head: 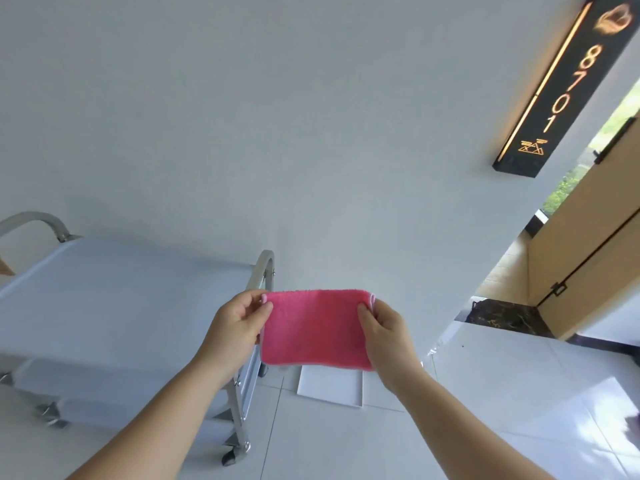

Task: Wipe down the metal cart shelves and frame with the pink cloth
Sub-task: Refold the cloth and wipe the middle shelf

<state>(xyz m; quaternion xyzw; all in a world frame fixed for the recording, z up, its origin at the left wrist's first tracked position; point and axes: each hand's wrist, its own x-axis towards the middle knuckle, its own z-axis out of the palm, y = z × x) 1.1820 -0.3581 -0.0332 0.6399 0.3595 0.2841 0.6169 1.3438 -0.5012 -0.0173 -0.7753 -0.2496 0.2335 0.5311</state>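
A folded pink cloth [313, 329] hangs flat in the air in front of me, to the right of the cart. My left hand [237, 327] pinches its upper left corner and my right hand [384, 332] pinches its upper right corner. The metal cart [114, 306] stands at lower left against the white wall. Its flat top shelf, curved handle rails [265, 265], lower shelves and a right leg with a caster [231, 457] are visible. Neither hand touches the cart.
A white wall fills the upper view. A black room sign [561, 84] reading 8701 hangs at upper right beside an open wooden door [585, 258]. White floor tiles spread at lower right, with a white sheet [330, 386] lying below the cloth.
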